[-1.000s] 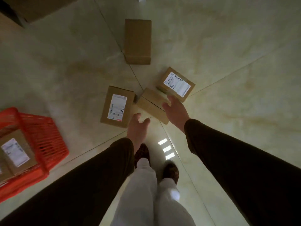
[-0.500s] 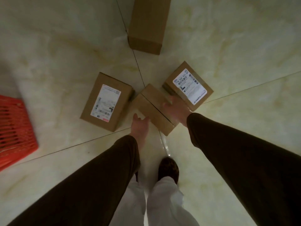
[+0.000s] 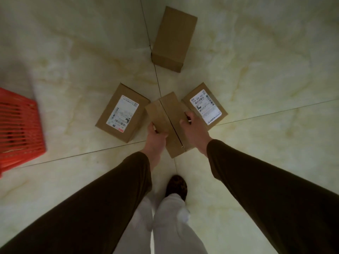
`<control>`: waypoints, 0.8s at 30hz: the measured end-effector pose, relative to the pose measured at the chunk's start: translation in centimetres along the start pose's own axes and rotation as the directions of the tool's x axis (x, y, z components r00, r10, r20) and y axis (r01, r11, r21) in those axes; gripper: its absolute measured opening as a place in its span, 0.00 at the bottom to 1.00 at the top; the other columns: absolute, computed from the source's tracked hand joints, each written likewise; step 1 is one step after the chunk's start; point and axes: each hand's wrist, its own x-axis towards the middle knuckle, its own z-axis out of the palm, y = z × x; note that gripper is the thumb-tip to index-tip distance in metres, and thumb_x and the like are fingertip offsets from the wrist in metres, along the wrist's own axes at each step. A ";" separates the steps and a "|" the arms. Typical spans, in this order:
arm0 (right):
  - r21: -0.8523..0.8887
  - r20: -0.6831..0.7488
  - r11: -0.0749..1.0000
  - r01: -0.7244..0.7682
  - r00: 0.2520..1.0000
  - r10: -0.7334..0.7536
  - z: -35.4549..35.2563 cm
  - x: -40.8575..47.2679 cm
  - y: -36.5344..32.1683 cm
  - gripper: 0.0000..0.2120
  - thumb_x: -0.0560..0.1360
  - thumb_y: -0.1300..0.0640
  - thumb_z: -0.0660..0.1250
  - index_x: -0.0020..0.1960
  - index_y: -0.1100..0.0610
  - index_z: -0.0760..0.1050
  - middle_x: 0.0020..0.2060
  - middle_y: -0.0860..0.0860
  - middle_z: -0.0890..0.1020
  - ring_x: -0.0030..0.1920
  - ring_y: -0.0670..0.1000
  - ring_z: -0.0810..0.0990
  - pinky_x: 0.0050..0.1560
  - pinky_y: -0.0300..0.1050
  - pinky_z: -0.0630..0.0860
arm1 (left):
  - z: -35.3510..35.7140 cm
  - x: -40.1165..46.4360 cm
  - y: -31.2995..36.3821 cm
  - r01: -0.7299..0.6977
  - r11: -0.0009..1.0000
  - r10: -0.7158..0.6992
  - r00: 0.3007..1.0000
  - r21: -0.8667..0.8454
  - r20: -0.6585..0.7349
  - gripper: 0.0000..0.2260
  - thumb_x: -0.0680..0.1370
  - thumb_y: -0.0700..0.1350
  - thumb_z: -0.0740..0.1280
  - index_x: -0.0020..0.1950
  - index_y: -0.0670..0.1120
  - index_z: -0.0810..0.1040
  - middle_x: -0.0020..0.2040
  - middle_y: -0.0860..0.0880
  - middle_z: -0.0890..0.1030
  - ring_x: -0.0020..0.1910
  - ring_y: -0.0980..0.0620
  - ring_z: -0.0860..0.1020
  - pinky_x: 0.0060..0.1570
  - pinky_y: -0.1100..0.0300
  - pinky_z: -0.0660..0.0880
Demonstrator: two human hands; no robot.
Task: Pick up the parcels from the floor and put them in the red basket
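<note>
A plain brown parcel [image 3: 167, 118] with a taped seam sits in the middle of the floor, gripped on both sides. My left hand [image 3: 156, 136] clasps its left edge and my right hand [image 3: 194, 127] clasps its right edge. To its left lies a parcel with a white label [image 3: 122, 112]. Another labelled parcel [image 3: 205, 105] lies to the right, partly behind my right hand. A plain tall parcel [image 3: 173, 39] rests farther away. The red basket [image 3: 20, 131] stands at the left edge, only its side showing.
The floor is pale glossy marble tile [image 3: 266, 70] with dark grout lines. My own legs in white trousers and a dark shoe [image 3: 176, 186] stand just below the held parcel. Open floor lies between the parcels and the basket.
Both hands have closed on the sides of the middle plain parcel; before, the left hand was open beside it. The view has shifted, with the basket sliding further out at the left.
</note>
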 end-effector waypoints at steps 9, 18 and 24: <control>-0.008 -0.027 0.991 0.134 0.991 -0.134 1.9 -9.2 -11.1 0.14 0.83 0.54 0.63 0.68 0.47 0.69 0.57 0.48 0.80 0.49 0.42 0.79 0.41 0.35 0.72 | -8.4 -11.0 6.2 -0.203 0.979 0.200 0.977 -0.035 -0.077 0.24 0.83 0.39 0.58 0.77 0.54 0.59 0.68 0.49 0.74 0.62 0.48 0.77 0.60 0.47 0.78; 0.003 0.015 0.977 0.214 0.977 -0.214 14.5 -17.5 -20.4 0.09 0.84 0.55 0.62 0.63 0.49 0.69 0.51 0.41 0.78 0.49 0.42 0.78 0.44 0.35 0.72 | -25.2 -17.4 7.2 -0.315 0.949 0.308 0.929 -0.002 -0.203 0.22 0.84 0.42 0.61 0.76 0.54 0.61 0.57 0.52 0.75 0.51 0.56 0.78 0.28 0.72 0.75; 0.036 0.057 0.979 0.202 0.977 -0.203 24.4 -22.2 -24.9 0.10 0.84 0.54 0.62 0.62 0.44 0.67 0.53 0.42 0.77 0.52 0.46 0.78 0.52 0.45 0.73 | -36.3 -20.3 7.0 -0.346 0.938 0.332 0.912 -0.018 -0.243 0.23 0.84 0.40 0.60 0.77 0.54 0.64 0.67 0.48 0.74 0.58 0.54 0.77 0.49 0.57 0.77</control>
